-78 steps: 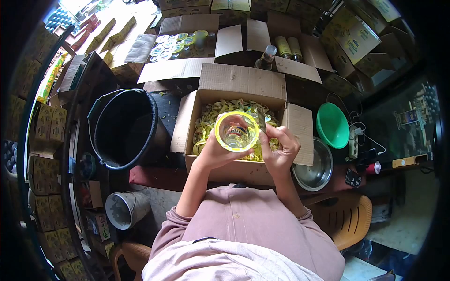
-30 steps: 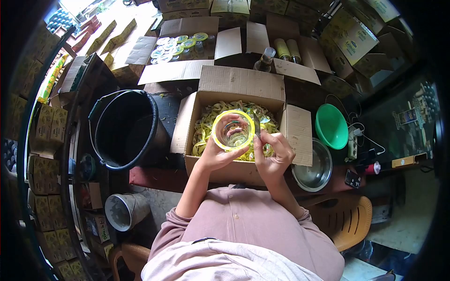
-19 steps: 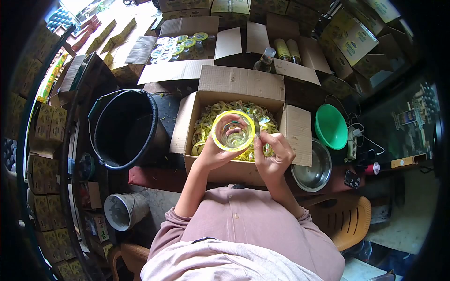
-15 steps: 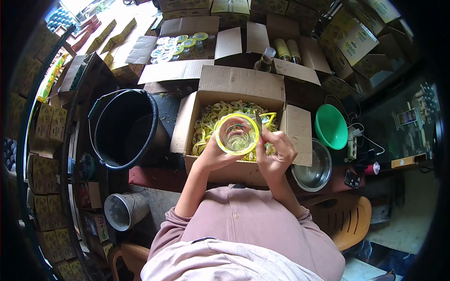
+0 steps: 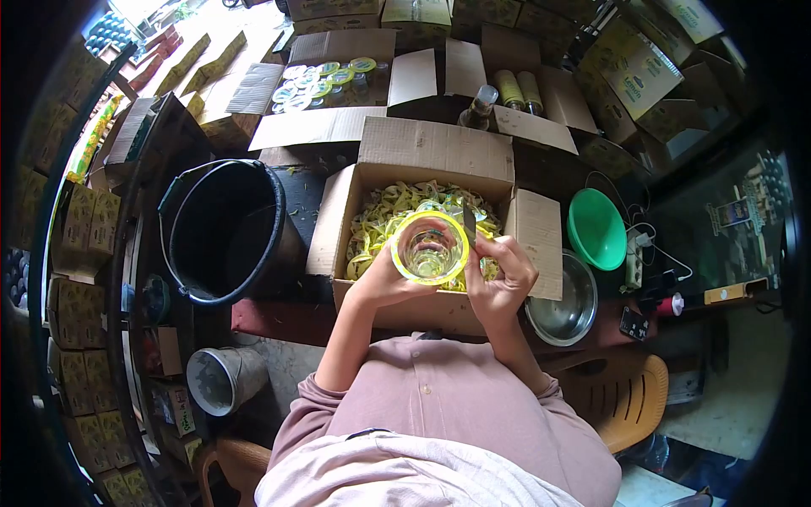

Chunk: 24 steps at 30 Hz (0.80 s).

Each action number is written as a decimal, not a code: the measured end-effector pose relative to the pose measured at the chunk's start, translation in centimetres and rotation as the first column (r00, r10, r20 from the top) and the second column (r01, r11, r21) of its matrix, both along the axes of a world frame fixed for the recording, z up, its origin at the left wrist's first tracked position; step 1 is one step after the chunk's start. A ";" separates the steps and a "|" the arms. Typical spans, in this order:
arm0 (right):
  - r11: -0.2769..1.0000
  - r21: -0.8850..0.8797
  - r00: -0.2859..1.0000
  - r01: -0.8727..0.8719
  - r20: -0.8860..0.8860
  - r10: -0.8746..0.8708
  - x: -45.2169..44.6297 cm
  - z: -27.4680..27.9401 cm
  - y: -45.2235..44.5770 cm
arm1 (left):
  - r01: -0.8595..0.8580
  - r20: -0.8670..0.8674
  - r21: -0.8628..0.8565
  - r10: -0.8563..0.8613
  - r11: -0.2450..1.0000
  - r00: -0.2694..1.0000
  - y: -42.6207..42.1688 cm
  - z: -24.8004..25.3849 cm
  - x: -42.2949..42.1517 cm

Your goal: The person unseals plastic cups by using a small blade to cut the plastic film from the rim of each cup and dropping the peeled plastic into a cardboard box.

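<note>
My left hand (image 5: pixel 382 280) is wrapped round a clear plastic cup (image 5: pixel 429 248), whose yellow-rimmed round end faces up toward me. My right hand (image 5: pixel 502 280) grips a small knife (image 5: pixel 469 221), its dark blade pointing up beside the cup's right edge. The knife's handle is hidden by my fingers. Both hands are over an open cardboard box (image 5: pixel 435 152). Inside it lies a heap of curled yellow and clear plastic strips (image 5: pixel 382 221).
A black bucket (image 5: pixel 283 253) stands left of the box. To the right are a green basin (image 5: pixel 598 230) and a metal bowl (image 5: pixel 562 313). Behind, one carton holds yellow-lidded cups (image 5: pixel 340 77), another holds bottles (image 5: pixel 508 89), and a glass bottle (image 5: pixel 479 108) stands between.
The cup has shifted slightly down and right. A yellow strip that stuck out beside the knife blade is no longer there. Both hands keep their hold.
</note>
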State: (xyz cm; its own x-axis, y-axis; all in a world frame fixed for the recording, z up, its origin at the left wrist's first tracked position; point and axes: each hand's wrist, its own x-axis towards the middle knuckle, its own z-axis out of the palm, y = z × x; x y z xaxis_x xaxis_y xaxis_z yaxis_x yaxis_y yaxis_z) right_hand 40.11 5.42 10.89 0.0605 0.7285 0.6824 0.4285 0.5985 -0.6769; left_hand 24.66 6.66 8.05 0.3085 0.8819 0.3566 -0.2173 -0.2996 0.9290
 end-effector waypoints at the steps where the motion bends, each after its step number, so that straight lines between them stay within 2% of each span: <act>1: 1.000 0.003 1.000 -0.003 -0.005 0.003 0.0 -0.1 0.0 | 0.007 0.005 0.000 -0.007 1.000 1.000 0.0 -0.1 -0.1; 4: 1.000 -0.004 0.998 0.019 0.056 -0.019 0.1 0.2 -0.2 | 0.017 -0.040 0.030 -0.016 0.999 0.999 0.2 -0.3 -0.2; 10: 1.000 -0.005 0.998 -0.027 0.050 0.027 0.3 0.4 0.1 | 0.097 -0.045 0.022 -0.096 0.995 0.994 0.3 -0.5 -0.5; 13: 1.000 -0.016 0.998 -0.005 0.059 0.006 0.4 0.4 -0.1 | 0.066 0.066 -0.014 -0.065 0.998 0.996 0.2 -0.8 -0.1; 24: 0.998 -0.040 0.999 0.042 0.034 -0.041 0.0 -0.5 -1.5 | -0.002 0.053 -0.045 0.004 0.999 0.999 0.2 -1.2 -0.1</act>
State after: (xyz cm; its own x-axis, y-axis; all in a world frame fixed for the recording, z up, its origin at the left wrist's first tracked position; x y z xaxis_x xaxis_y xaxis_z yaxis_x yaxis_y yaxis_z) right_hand 40.08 3.90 10.42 0.0691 0.7530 0.6544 0.4748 0.5521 -0.6854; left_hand 24.55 6.90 6.80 0.2873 0.8984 0.3321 -0.2658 -0.2584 0.9288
